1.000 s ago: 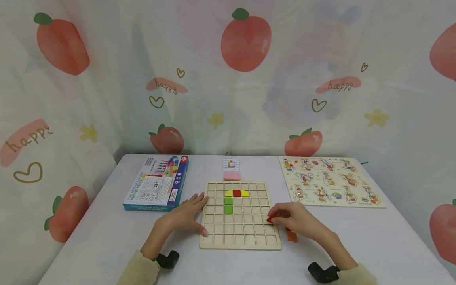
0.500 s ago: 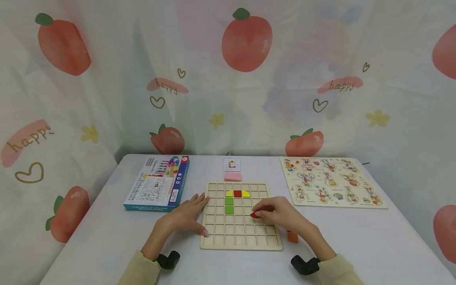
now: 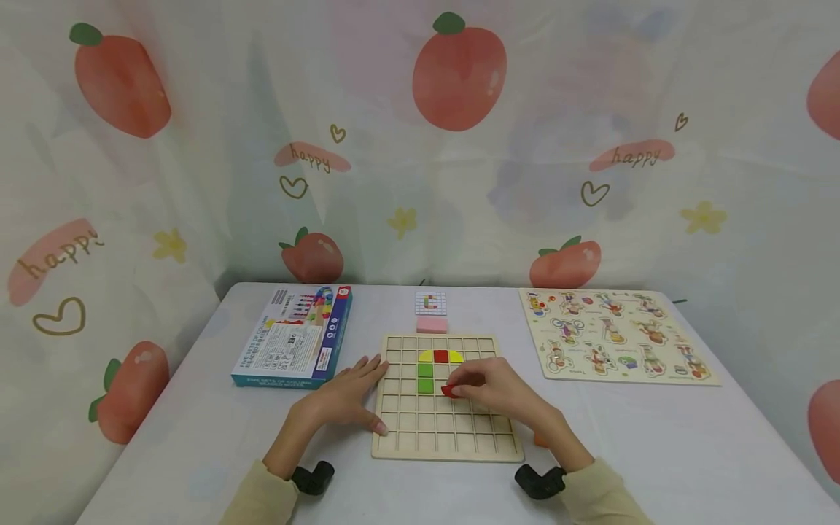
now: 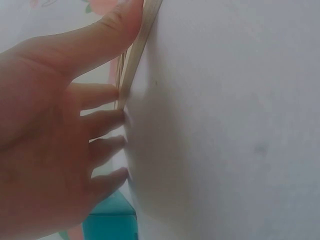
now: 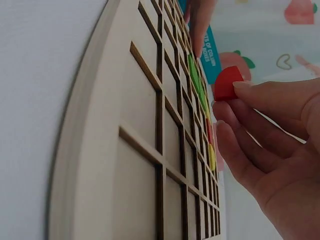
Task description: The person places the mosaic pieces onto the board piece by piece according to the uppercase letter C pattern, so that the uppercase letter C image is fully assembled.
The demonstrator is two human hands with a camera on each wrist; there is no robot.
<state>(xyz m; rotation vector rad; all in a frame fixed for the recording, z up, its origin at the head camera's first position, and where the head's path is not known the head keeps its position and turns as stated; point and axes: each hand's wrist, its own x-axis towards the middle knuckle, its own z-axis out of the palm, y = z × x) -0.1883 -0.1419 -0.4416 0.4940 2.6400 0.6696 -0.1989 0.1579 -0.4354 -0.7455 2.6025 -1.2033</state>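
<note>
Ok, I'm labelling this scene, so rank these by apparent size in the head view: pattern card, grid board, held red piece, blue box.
1. Grid board
2. Blue box
3. Pattern card
4. Held red piece, partly covered

Four o'clock from the grid board [image 3: 426,442], an orange piece [image 3: 540,440], partly hidden behind the right forearm [image 3: 563,436].

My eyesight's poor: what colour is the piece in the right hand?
Red; the piece shows best in the right wrist view.

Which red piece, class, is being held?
The round-edged piece, pinched by the right hand; the other red piece sits in the board between two yellow pieces.
</note>
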